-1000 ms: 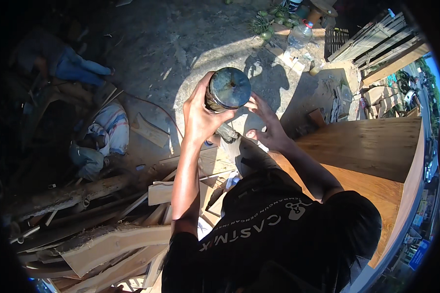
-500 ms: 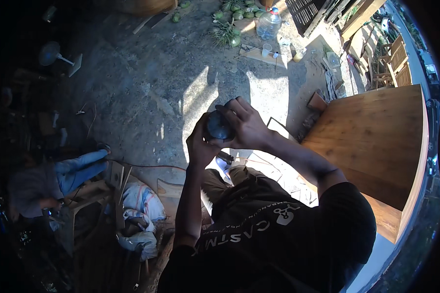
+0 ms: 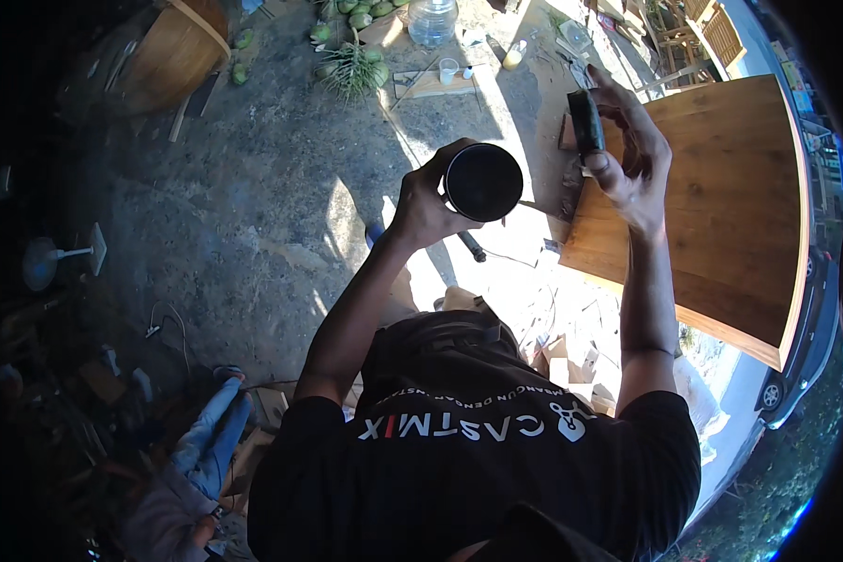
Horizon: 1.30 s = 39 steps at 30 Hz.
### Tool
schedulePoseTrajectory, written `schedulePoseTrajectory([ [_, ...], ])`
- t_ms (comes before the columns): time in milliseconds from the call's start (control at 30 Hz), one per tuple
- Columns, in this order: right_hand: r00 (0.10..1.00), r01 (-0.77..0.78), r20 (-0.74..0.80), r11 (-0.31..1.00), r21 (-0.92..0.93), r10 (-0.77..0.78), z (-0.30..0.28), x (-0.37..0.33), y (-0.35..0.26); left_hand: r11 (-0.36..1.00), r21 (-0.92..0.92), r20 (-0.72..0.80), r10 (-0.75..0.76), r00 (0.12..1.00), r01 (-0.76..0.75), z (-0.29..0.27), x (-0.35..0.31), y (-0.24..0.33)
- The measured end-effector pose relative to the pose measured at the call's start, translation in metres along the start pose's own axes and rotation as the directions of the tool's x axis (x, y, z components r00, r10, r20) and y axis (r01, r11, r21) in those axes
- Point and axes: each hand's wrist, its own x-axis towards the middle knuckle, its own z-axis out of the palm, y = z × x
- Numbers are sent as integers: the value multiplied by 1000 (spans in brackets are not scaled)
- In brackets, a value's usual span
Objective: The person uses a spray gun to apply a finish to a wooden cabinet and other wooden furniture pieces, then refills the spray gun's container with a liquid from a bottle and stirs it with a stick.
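My left hand (image 3: 426, 201) is closed around a round cup (image 3: 483, 184), its open mouth facing up and its inside dark. Below the cup a short black handle-like piece (image 3: 471, 245) sticks out; whether it joins the cup I cannot tell. Off to the right, my raised right hand (image 3: 642, 155) grips a dark lid (image 3: 585, 124), seen nearly edge-on between thumb and fingers. The lid is well apart from the cup.
A large varnished wooden panel (image 3: 712, 206) stands close by my right arm. Farther off are a clear water jug (image 3: 433, 22), a plastic cup (image 3: 449, 70) and green coconuts (image 3: 370, 70). Another person (image 3: 173, 496) sits at the lower left, and a fan (image 3: 41, 263) stands at the left.
Both hands were together on the covered cup. Now the lid is off: my right hand has carried it away to the right, while my left keeps the cup. The view has shifted too.
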Motion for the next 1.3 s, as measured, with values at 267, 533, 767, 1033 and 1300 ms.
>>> schedulePoseTrajectory([
  [267, 818, -459, -223, 835, 305, 531, 22, 19, 49, 986, 5, 221, 159, 962, -164, -41, 116, -61],
  [533, 801, -545, -95, 786, 290, 591, 49, 81, 125, 993, -109, 504, 9, 863, 54, -21, 210, -132],
  [767, 912, -356, 84, 876, -327, 402, 8, 166, 152, 995, -91, 560, 14, 829, 45, 25, 330, -155],
  [1033, 927, -354, -4, 874, -333, 374, -78, 210, 204, 983, -169, 747, 79, 660, 74, 107, 460, -153],
  [1300, 769, -613, -527, 651, -448, 362, -65, 248, 250, 974, -200, 839, 225, 496, -104, 145, 576, -190],
])
